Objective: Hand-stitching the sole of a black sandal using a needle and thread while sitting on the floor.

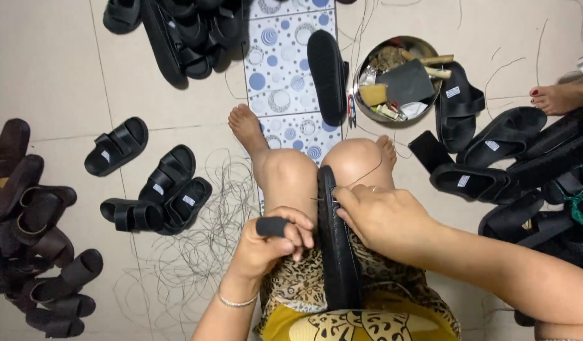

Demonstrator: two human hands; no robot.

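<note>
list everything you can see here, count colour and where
sandal being stitched: one, black, on edge between the knees
needle: one, thin metal, at the sandal's rim
thumb guard: one, black, on the left thumb
loose sandals: many, black, on the floor left, top and right
dark brown sandals: a pile, far left
thread: tangled dark strands, floor at left
mat: one, white with blue circles, under the legs
metal bowl: one, silver, holding tools and scraps, top centre
other person's foot: one, right edge
left hand: beside the sandal
right hand: at the needle
</note>
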